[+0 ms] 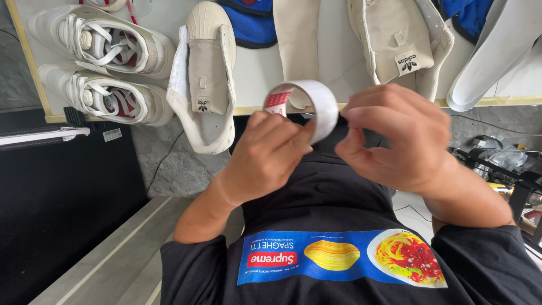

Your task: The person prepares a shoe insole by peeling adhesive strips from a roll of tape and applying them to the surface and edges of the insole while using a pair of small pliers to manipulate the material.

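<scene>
1. Just in front of the table edge (497, 101), above the black shirt (339, 192), I see both hands meeting at a roll of white tape (316, 101).
2. The left hand (271, 152) is closed on the roll, with its fingers wrapped over the lower side and the thumb pressed against the outer band.
3. The roll stands on edge, so its open core faces the camera. A strip with a red pattern shows inside on its left.
4. The right hand (395, 138) is curled narrow, with thumb and forefinger pinched together right at the roll's right rim. I cannot tell whether a loose end of tape sits between them.
5. On the white table, two laced white sneakers (101, 68) lie side by side at the far left.
6. Next to them, an unlaced cream shoe (206, 79) overhangs the table edge, just left of the tape.
7. A beige insole (296, 34) lies behind the roll, with a second unlaced shoe (398, 39) to its right.
8. A blue cloth (251, 20) sits between the first shoe and the insole.
</scene>
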